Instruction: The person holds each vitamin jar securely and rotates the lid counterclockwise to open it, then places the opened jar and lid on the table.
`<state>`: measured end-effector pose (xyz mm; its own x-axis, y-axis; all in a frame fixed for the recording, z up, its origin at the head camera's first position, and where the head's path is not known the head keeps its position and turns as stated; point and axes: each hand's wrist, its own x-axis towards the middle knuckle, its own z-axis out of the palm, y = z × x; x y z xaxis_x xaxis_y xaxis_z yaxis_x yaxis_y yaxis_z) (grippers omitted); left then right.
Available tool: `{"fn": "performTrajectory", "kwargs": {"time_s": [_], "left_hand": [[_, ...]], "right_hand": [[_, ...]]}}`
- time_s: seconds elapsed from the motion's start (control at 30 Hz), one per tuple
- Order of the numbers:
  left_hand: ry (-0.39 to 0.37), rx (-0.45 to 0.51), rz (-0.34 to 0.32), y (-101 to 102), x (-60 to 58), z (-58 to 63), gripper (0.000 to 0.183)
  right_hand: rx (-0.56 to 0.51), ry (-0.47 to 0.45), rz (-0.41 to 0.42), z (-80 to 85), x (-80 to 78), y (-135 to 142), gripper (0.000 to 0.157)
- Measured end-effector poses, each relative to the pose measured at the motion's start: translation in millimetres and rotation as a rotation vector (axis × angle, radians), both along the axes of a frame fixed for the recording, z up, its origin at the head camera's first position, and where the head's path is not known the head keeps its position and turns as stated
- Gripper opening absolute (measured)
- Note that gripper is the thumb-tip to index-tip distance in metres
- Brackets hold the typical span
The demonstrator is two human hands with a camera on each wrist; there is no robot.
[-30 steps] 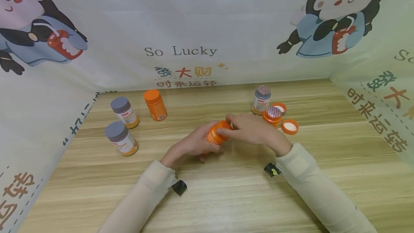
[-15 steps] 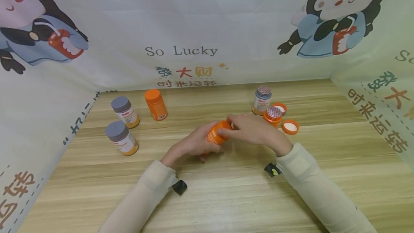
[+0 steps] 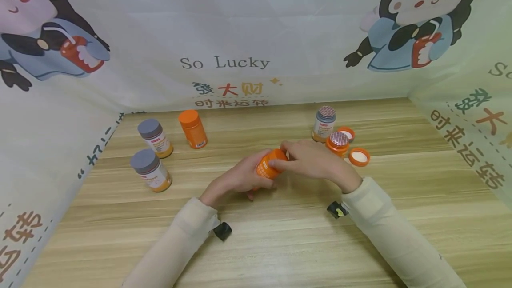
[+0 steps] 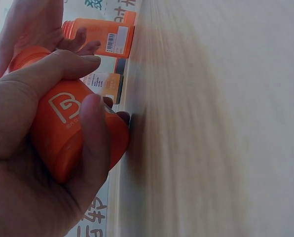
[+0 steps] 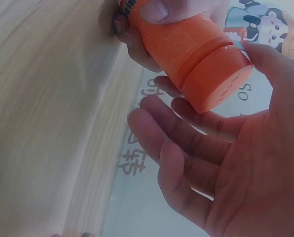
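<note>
Orange bottle (image 3: 269, 167) leans between two hands near the middle of the table.
White cloth walls (image 3: 300, 26) with cartoon people stand around the wooden table (image 3: 280, 243). The left hand (image 3: 246, 176) wraps its fingers and thumb around the bottle's body. The right hand (image 3: 308, 159) pinches the bottle's lid (image 5: 216, 81), which is on. I cannot tell if the bottle's bottom touches the wood. At the left, two grey-lidded jars (image 3: 152, 171) and an orange-lidded bottle (image 3: 194, 131) stand upright. At the right, a grey-necked jar (image 3: 323, 126) and an open orange bottle (image 3: 338, 143) show shiny seals on top. Smallest are two loose lids (image 3: 359, 157), lying just beside them.
</note>
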<state>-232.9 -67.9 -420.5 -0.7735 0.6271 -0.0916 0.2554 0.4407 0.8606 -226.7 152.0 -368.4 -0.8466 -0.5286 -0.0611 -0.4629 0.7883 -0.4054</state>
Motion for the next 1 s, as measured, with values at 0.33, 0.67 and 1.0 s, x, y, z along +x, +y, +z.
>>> {"fn": "performTrajectory", "kwargs": {"time_s": [0.33,0.67,1.0], "left_hand": [[0.004,-0.008,-0.003,0.5,-0.9,-1.9,0.054],[0.004,-0.011,-0.003,0.1,-1.6,-1.0,0.054],[0.002,-0.015,0.001,0.2,-0.8,0.0,0.059]], "right_hand": [[-0.002,0.008,0.006,-0.6,-0.4,0.0,0.045],[0.008,-0.001,0.01,-0.5,-1.4,0.3,0.046],[0.008,0.004,-0.006,1.8,0.0,-0.1,0.047]]}}
